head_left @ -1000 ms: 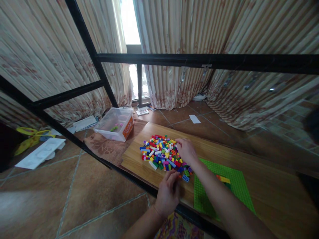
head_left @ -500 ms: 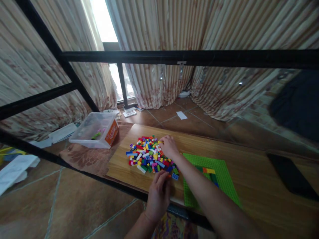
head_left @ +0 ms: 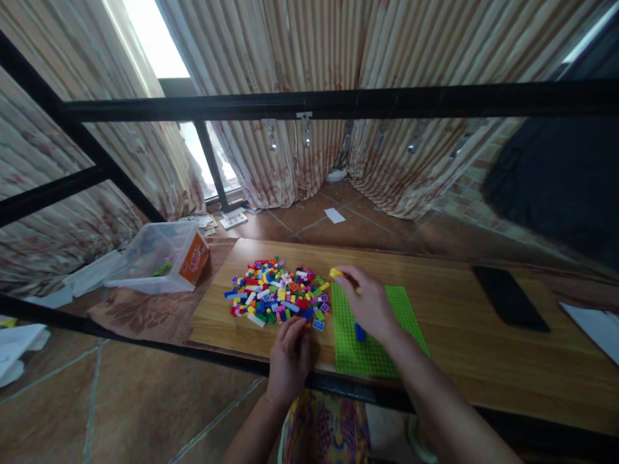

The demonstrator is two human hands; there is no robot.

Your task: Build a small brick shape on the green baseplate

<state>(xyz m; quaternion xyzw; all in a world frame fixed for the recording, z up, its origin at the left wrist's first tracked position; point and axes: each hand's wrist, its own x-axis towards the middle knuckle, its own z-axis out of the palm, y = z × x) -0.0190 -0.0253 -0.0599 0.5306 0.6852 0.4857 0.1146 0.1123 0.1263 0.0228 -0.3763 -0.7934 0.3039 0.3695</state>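
Observation:
My right hand (head_left: pixel 365 296) is over the far left part of the green baseplate (head_left: pixel 406 316), pinching a yellow toy brick (head_left: pixel 335 273) between its fingertips. A blue brick (head_left: pixel 360 332) on the baseplate shows beside the wrist; the hand and forearm hide other parts of the plate. My left hand (head_left: pixel 291 354) rests at the table's near edge with its fingers curled at the front of a heap of mixed toy bricks (head_left: pixel 275 293). A small orange brick (head_left: pixel 308 325) lies at its fingertips, and whether it is gripped is unclear. Beside it sits a light blue brick (head_left: pixel 318 325).
A clear plastic box (head_left: pixel 155 258) with an orange label stands left of the wooden board (head_left: pixel 449 361). On the right lie a black flat object (head_left: pixel 510 298) and white paper (head_left: pixel 592 328). A black metal rail (head_left: pixel 387 100) crosses beyond the table, before the curtains.
My right hand has left the heap and moved right over the baseplate, now with a yellow brick. My left hand stays at the heap's near edge. The camera view has turned right.

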